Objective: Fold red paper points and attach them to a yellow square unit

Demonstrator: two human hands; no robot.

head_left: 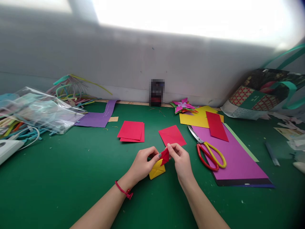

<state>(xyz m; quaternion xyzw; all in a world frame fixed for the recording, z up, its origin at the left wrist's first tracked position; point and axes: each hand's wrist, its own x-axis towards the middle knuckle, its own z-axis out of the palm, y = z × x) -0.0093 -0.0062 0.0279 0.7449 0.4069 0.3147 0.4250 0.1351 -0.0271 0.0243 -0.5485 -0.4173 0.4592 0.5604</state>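
Between my two hands is a small folded piece of red paper (165, 157). My left hand (147, 161) pinches its left side between thumb and fingers, and my right hand (180, 158) pinches its upper right edge. Just under it, a folded yellow paper (157, 171) with crease lines shows; whether it is joined to the red piece I cannot tell. Right behind my hands a creased red square (173, 134) lies flat on the table. Farther left rest stacked red paper squares (131, 131).
Scissors (206, 149) with red and yellow handles lie on purple sheets (238, 159) at right. Behind are yellow paper (190, 119), a red strip (216, 125) and folded paper stars (183, 105). A plastic bag (47, 109) and pipe cleaners (71, 92) sit left; a patterned bag (254, 98) stands right.
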